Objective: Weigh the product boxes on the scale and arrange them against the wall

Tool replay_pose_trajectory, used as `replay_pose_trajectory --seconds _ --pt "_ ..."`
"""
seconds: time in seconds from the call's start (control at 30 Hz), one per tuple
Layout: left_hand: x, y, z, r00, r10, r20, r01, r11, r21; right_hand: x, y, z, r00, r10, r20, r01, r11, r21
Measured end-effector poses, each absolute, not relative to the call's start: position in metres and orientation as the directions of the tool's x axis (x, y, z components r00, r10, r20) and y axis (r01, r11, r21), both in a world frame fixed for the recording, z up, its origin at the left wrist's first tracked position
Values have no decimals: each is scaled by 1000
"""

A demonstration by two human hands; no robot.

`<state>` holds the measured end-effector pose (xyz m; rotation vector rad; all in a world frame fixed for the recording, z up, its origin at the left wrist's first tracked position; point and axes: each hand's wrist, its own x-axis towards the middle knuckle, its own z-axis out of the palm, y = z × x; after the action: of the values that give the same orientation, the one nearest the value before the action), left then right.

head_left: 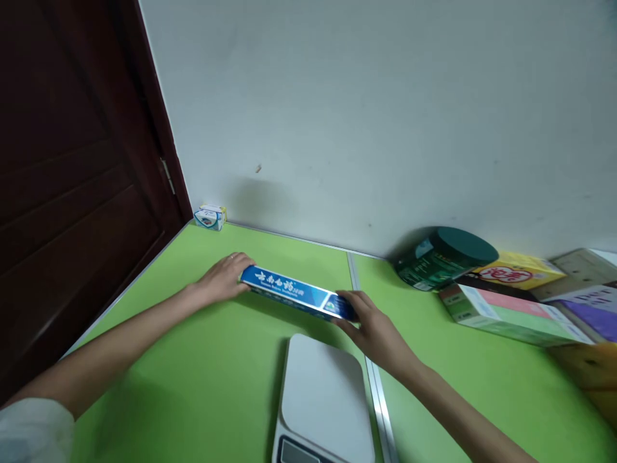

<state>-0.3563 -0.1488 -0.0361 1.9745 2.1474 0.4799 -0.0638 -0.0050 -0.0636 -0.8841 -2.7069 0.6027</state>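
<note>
A long blue toothpaste box (294, 292) is held at both ends above the green table. My left hand (225, 276) is closed around its left end, and my right hand (369, 321) grips the right end. Between my forearms, just nearer to me than the box, lies a white kitchen scale (325, 392) with a dark display at its front edge. Nothing rests on the scale's plate.
A small white and blue box (210, 217) stands in the far left corner. Along the wall at right are a dark green canister (443, 257), a yellow box (520, 273), a pink and green box (511, 315) and a purple pack (590, 312). A dark door (72, 161) borders the table's left.
</note>
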Motion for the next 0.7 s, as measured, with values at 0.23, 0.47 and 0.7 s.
replay_pose_trajectory --seconds 0.23,0.47,0.7 --pt "-456 -79 -29 -139 983 119 988 131 78 -191 51 -73 -728 676 116 617 720 -318" --pt "-514 -31 -44 -264 953 146 964 265 18 -269 92 -84 -713 688 137 627 713 -314" --pt "-529 -18 -74 -473 834 282 879 469 87 -301 105 -113 -556 803 215 620 573 -537"
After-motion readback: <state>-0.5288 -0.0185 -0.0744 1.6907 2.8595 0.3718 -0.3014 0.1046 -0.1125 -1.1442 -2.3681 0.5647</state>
